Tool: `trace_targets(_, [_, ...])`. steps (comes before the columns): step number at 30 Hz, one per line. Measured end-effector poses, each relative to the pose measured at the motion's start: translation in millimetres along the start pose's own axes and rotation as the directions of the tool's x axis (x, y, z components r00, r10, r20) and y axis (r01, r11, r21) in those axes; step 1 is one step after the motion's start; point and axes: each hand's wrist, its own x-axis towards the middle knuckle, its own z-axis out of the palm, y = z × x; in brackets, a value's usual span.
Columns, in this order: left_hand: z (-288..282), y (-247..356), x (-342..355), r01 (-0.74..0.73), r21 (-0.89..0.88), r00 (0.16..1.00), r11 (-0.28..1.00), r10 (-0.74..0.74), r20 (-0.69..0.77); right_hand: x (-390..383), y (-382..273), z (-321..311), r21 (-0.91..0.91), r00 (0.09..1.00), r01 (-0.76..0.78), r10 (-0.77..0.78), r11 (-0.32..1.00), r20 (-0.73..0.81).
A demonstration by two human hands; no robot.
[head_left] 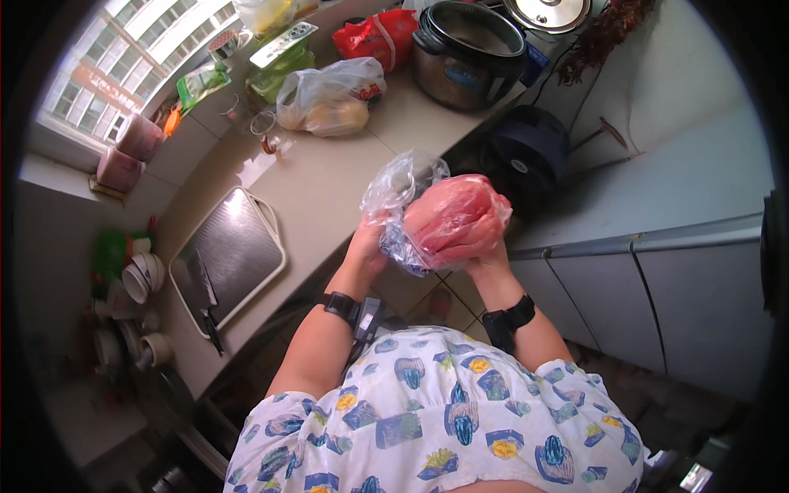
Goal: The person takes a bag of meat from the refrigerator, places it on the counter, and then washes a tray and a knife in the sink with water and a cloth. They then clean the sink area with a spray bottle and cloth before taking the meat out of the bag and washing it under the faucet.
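Observation:
A large piece of raw pink-red meat [457,215] is held up in front of me, past the counter's edge. A crumpled clear plastic bag [403,182] lies against its left side and reaches partly underneath. My left hand [370,240] is closed on the bag, its fingers partly hidden by the plastic. Under the meat's lower right side, my right hand [490,256] supports and grips it; most of those fingers are out of sight behind the meat.
On the counter [325,185], a knife [207,287] lies across a metal-faced cutting board [234,226]. Farther back stand a bag of round yellowish items [333,107], a red bag [382,37] and an electric cooker [468,62] without its lid. White bowls [141,275] sit at left.

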Motion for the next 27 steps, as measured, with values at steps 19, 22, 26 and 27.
trace_targets(19, [-195, -147, -44, 0.363, 0.448, 0.684, 0.817, 0.093, -0.724, -12, -19, -131, -0.004, 0.942, 0.039, -0.038, 0.999, -0.332])
trace_targets(22, [-215, -164, -11, 0.476, 0.745, 0.744, 0.466, 0.237, -0.624, -24, -13, -149, 0.029, 0.920, -0.017, 0.027, 0.999, -0.391])
trace_targets(26, [-213, -191, 46, 0.013, 0.995, 0.682, 0.099, 0.727, -0.081, -48, -8, -161, 0.098, 0.886, -0.111, 0.143, 0.989, -0.442])
trace_targets(27, [-203, -186, 61, 0.027, 0.996, 0.750, 0.086, 0.657, -0.077, -50, -8, -160, 0.087, 0.825, -0.102, 0.134, 0.991, -0.550])
